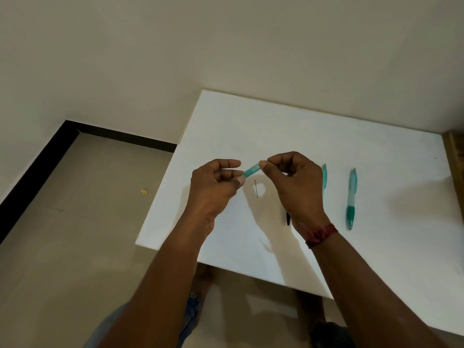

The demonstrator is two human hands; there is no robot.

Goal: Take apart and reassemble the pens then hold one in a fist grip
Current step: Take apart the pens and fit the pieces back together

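A short translucent teal barrel piece point(251, 170) hangs tilted in the air. On the bench point(276, 121) lie a thin dark refill point(256, 188), a whole teal pen point(351, 198), and a second teal pen point(324, 175), partly hidden.

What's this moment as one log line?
left hand pinches teal barrel piece | right hand pinches its other end | rightmost teal pen on table

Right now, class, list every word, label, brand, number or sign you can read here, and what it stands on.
No readable text anywhere.
The teal pen piece, pinched by left hand and right hand: no print shows.
The whole teal pen and half-hidden teal pen on the white table: any marking too small to read.
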